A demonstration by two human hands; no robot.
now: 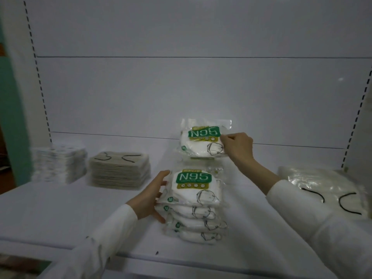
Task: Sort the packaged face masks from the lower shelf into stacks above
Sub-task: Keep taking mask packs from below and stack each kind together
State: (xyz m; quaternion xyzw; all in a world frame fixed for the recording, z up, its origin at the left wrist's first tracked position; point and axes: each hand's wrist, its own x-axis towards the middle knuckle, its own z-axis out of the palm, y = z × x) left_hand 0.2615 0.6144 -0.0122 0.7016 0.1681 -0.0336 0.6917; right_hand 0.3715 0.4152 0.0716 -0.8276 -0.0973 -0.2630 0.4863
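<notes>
Pinched in your right hand (237,146): one N95 pack (201,137). Left hand (153,196), seemingly flat, braces the stack (193,208) near the shelf (80,208) front edge; off-centre placement may topple it.

A white shelf (60,208) is running beneath a pale back panel (181,87) (dimly lit), slotted uprights (38,77) are flanking it, and green wall (12,117) is showing left.

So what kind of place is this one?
Likely a shop or stockroom: white shelving with slotted uprights, an N95 stack and beige mask stack, the right hand holding an N95 pack.
</notes>
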